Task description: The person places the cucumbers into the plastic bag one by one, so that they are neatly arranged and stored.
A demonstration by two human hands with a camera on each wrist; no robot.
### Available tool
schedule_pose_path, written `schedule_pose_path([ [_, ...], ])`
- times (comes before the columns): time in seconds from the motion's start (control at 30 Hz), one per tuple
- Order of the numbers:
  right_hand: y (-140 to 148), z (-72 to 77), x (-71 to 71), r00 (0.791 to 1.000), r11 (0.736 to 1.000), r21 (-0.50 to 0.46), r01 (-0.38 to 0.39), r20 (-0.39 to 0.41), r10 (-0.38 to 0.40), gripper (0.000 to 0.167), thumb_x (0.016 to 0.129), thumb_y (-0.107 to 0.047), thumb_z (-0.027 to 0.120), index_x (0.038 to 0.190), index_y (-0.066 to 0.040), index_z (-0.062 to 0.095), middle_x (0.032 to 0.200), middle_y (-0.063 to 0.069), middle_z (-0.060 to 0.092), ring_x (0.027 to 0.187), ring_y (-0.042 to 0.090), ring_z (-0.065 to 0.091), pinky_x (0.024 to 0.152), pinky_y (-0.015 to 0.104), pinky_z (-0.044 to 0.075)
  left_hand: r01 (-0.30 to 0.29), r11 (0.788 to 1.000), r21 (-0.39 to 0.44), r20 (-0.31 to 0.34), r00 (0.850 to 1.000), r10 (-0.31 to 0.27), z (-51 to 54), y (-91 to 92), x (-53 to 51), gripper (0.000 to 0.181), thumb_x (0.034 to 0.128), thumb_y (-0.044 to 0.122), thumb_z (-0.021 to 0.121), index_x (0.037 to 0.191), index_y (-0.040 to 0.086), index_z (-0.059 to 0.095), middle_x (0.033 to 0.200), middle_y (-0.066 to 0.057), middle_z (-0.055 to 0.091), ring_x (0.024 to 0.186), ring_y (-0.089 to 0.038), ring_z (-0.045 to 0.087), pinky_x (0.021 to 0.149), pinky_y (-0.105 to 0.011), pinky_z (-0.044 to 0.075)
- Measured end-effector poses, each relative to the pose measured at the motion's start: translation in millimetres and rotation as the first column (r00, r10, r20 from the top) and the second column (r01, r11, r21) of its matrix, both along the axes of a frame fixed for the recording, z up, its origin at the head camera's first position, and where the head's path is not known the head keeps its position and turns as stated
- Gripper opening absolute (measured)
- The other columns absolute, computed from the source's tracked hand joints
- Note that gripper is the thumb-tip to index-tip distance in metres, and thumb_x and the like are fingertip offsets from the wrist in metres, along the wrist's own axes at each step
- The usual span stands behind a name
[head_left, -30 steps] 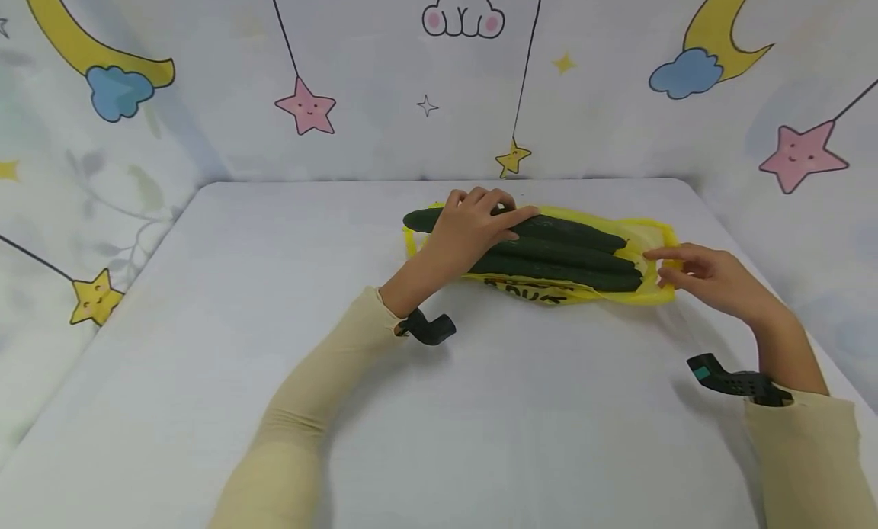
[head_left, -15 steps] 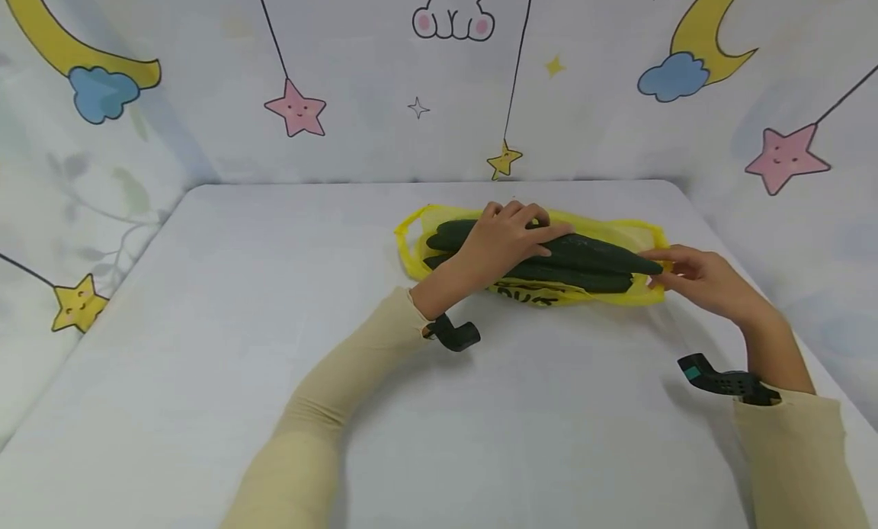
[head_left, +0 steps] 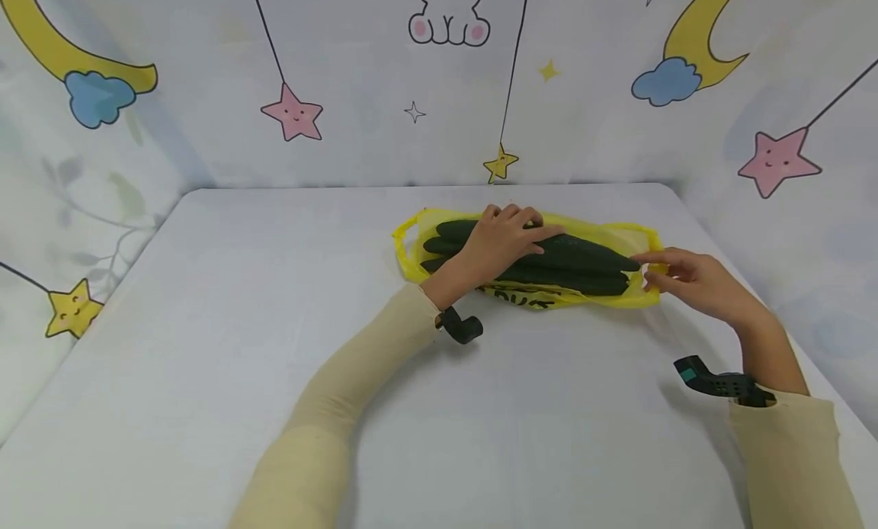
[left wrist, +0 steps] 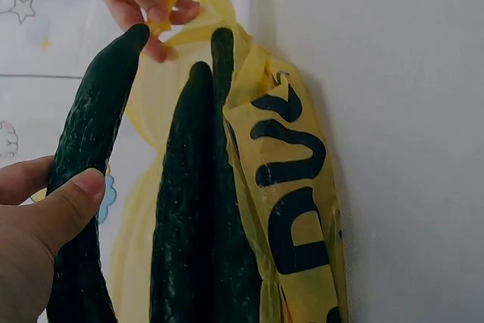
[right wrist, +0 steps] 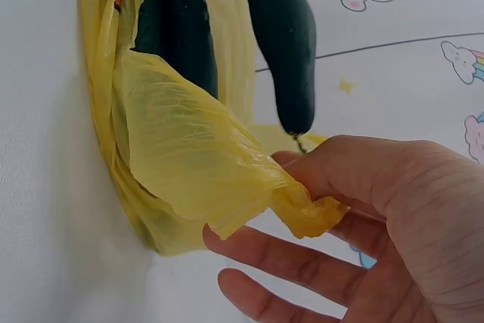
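My left hand (head_left: 499, 243) grips a dark green cucumber (left wrist: 97, 115) with thumb and fingers curled round it. In the left wrist view this cucumber stands apart from two others (left wrist: 181, 187), which lie side by side in a thin yellow plastic bag (left wrist: 302, 179) with black lettering. My right hand (head_left: 700, 281) pinches the bag's handle (right wrist: 306, 213) at the right end between thumb and index finger, while its other fingers are loosely extended. The held cucumber's stem end (right wrist: 297, 122) hangs close to the right thumb and index finger.
The bag lies on a white-covered table (head_left: 535, 407) near its back edge. Its left handle (head_left: 401, 247) spreads loosely to the left. Behind the table stands a pale cloth backdrop (head_left: 363, 79) printed with moons and stars. Each wrist wears a black camera mount (head_left: 716, 380).
My left hand has moved right with its cucumber, whose stem end now reaches the right hand. More of the bag's left end shows. The right hand keeps hold of the bag.
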State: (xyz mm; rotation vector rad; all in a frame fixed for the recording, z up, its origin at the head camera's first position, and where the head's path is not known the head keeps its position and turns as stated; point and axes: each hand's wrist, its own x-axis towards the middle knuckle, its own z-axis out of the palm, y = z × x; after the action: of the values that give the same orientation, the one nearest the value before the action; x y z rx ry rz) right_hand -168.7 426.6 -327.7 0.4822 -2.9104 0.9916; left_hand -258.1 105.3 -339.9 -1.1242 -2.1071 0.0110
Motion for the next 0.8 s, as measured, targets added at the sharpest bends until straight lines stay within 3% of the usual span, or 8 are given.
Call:
schedule_pose_path([
  [0.3, 1, -0.4, -0.1, 1.000, 1.000, 0.005, -0.003, -0.018, 0.003, 0.032, 0.095, 0.000, 0.060, 0.126, 0.004, 0.059, 0.091, -0.006, 0.065, 0.079, -0.002, 0.058, 0.068, 0.012, 0.048, -0.058, 0.998, -0.035, 0.051, 0.997, 0.060, -5.1, 11.0, -12.2, 0.038, 0.0970, 0.048, 0.048, 0.133, 0.038, 0.059, 0.117, 0.009, 0.063, 0.099, -0.012, 0.062, 0.076, -0.029, 0.048],
  [0.5, 2, 1.4, 1.1, 1.000, 1.000, 0.012, 0.011, -0.019, -0.011, 0.032, 0.095, -0.002, 0.060, 0.127, 0.003, 0.060, 0.097, -0.006, 0.063, 0.080, -0.002, 0.058, 0.068, 0.012, 0.048, -0.093, 0.995, -0.048, 0.063, 0.993, 0.096, -6.7, 14.3, -15.2, 0.039, 0.0969, 0.049, 0.048, 0.133, 0.037, 0.058, 0.118, 0.009, 0.063, 0.100, -0.012, 0.062, 0.075, -0.030, 0.048],
  [0.63, 4, 1.5, 2.1, 1.000, 1.000, -0.006, 0.009, -0.022, -0.009, 0.031, 0.095, -0.001, 0.060, 0.127, -0.002, 0.062, 0.101, -0.010, 0.060, 0.081, -0.002, 0.058, 0.069, 0.011, 0.048, -0.097, 0.993, -0.072, 0.117, 0.987, 0.105, -7.3, 18.0, -18.1, 0.039, 0.0981, 0.047, 0.046, 0.134, 0.036, 0.057, 0.120, 0.008, 0.063, 0.099, -0.011, 0.063, 0.075, -0.030, 0.049],
  [0.8, 3, 1.3, 2.7, 1.000, 1.000, -0.011, 0.005, -0.018, -0.005, 0.032, 0.095, -0.002, 0.060, 0.127, -0.006, 0.062, 0.100, -0.011, 0.061, 0.081, -0.001, 0.059, 0.069, 0.012, 0.049, -0.085, 0.992, -0.094, 0.226, 0.969, 0.105, -8.7, 22.2, -21.7, 0.039, 0.1000, 0.045, 0.045, 0.135, 0.032, 0.056, 0.123, 0.005, 0.061, 0.098, -0.011, 0.064, 0.076, -0.031, 0.049],
])
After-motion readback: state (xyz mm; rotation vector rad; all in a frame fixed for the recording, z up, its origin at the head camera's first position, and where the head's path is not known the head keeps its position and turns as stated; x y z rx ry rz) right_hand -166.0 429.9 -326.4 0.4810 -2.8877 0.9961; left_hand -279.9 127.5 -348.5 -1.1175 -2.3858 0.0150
